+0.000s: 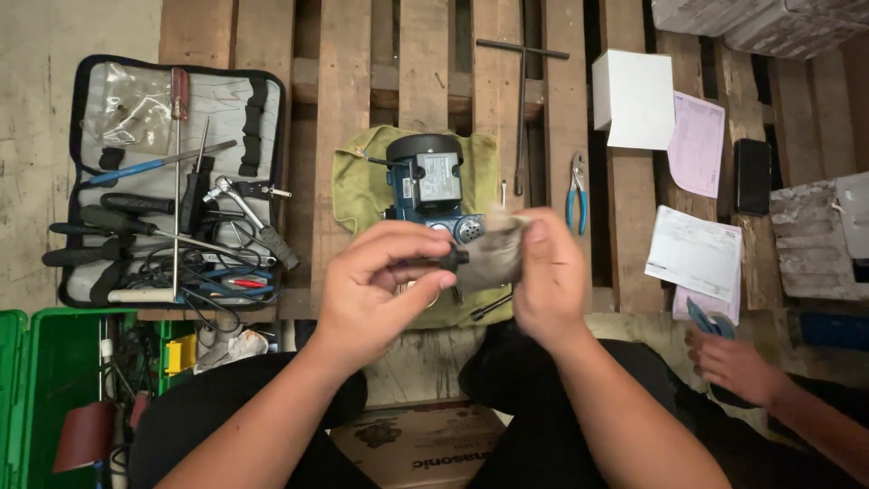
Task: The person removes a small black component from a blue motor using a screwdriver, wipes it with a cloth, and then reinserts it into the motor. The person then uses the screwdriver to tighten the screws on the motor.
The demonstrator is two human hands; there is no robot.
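Over wooden pallet (425,54), perhaps rag (493,254) between hands (466,272)

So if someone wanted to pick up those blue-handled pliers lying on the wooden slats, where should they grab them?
Probably by the two blue handles. The pliers lie flat on a pallet board, metal nose pointing away from the person, handles toward them. Coming from above on the near side, fingers can close across both handles; the T-shaped wrench lies just to the left, so keep clear of it.
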